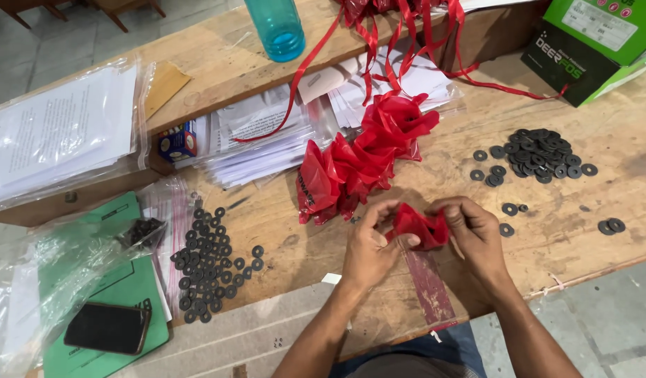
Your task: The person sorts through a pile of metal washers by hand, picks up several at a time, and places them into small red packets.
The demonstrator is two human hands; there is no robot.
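My left hand [370, 245] and my right hand [473, 231] both pinch a small red plastic bag [419, 227] between them, just above the wooden table [281, 238]. The bag is crumpled and its mouth is held by the fingertips of both hands. Right behind it lies a heap of red plastic bags [365, 157]. A pile of black washers [540, 155] lies to the right of my right hand, with a few loose ones near it. Another spread of black washers [207, 262] lies to the left of my left hand.
A black phone [107, 327] rests on a green sheet under clear plastic at the left. Stacks of bagged papers [57, 133], a blue bottle [275, 28], red ribbon [379, 42] and a green-and-black box [595, 38] stand at the back. The table's front edge runs below my hands.
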